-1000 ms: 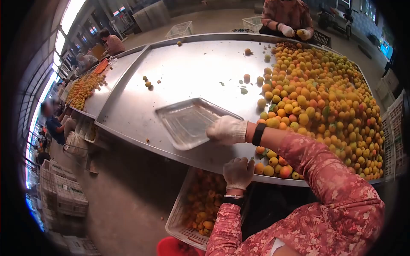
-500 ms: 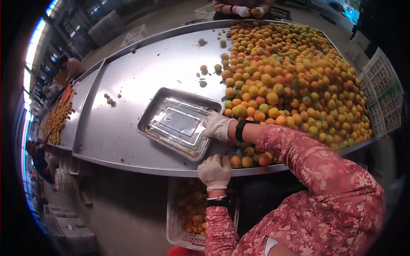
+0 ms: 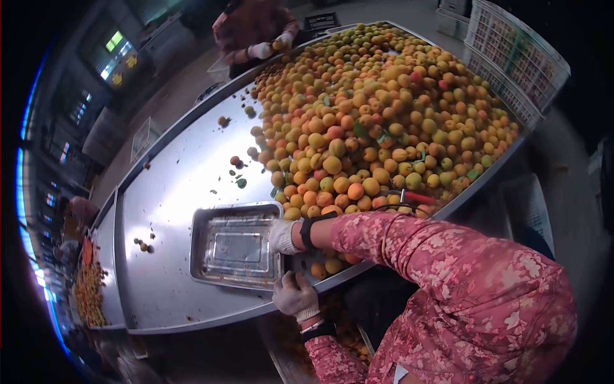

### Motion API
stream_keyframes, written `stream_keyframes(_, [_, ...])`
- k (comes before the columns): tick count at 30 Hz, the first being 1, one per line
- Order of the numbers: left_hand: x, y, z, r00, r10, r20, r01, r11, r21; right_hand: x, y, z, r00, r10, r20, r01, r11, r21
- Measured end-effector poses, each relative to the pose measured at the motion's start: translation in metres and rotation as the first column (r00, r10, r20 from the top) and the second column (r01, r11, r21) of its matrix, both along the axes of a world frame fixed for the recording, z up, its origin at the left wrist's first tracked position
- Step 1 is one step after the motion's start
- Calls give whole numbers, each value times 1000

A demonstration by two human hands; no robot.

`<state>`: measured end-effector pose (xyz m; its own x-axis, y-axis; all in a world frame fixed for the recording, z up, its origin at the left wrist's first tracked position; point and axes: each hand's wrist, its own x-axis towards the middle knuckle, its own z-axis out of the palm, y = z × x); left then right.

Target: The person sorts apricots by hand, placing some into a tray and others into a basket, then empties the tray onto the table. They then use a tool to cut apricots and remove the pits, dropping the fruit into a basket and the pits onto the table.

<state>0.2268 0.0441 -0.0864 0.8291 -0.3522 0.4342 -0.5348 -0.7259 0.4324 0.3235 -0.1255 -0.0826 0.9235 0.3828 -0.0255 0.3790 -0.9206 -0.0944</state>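
Note:
A shallow rectangular metal tray (image 3: 236, 248) lies on the metal table (image 3: 160, 281), holding only small dark specks. My right hand (image 3: 284, 237), in a white glove, is at the tray's right side with its fingers closed over the rim. Just below, near the table's front edge, my gloved left hand (image 3: 295, 296) has curled fingers close to the tray's lower right corner; what they hold, if anything, is hidden. A large heap of orange, yellow and green fruits (image 3: 358, 147) spreads beyond and right of the tray.
Another person (image 3: 252, 32) in white gloves holds a fruit across the table. White crates (image 3: 515, 54) stand at the upper right. A red-handled tool (image 3: 419, 198) rests by the heap. Below the table edge is a crate of fruits (image 3: 348, 336). Another fruit pile (image 3: 89, 288) lies far left.
The view has turned and shifted, so the table sits at a steeper slant. The red-handled tool now shows beside my right sleeve. Both hands remain near the tray's right side.

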Motion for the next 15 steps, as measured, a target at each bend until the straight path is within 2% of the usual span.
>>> stream_keyframes(1, [-2, 0, 1, 1000, -20, 9, 20, 1000, 1, 0, -2, 2, 999, -18, -46, 19, 1000, 6])
stream_keyframes(3, [-5, -1, 2, 992, 31, 126, -15, 992, -125, -3, -6, 5, 999, -44, -32, 43, 999, -17])
stream_keyframes(5, [-3, -2, -2, 983, 44, 177, -23, 993, -120, -7, -3, 5, 998, -49, -32, 48, 997, -56])
stream_keyframes(7, [-1, -3, 1, 966, 56, 252, -66, 997, 32, -6, -1, -2, 994, -69, -85, 66, 997, -28])
stream_keyframes(8, [2, -3, 2, 987, 7, 158, -21, 996, 86, -7, 0, -6, 995, -38, -97, 33, 998, -49])
stream_keyframes(9, [3, -1, 4, 987, 5, 160, -20, 996, 91, -10, 1, -7, 994, -11, -111, 3, 998, -66])
stream_keyframes(10, [3, 0, 4, 994, -5, 110, -14, 986, 168, -21, -2, 4, 999, -21, -39, 21, 1000, -17])
stream_keyframes(11, [2, 0, 3, 999, -14, 53, 1, 970, 242, -32, -9, 14, 998, -33, -47, 33, 999, -12])
stream_keyframes(13, [1, 0, -1, 996, -21, 83, 2, 976, 218, -70, -35, 67, 982, -72, 172, 28, 969, 244])
stream_keyframes(15, [-3, -4, 10, 1000, 11, 8, -12, 973, 229, -121, -74, 114, 971, -184, 151, 105, 900, 422])
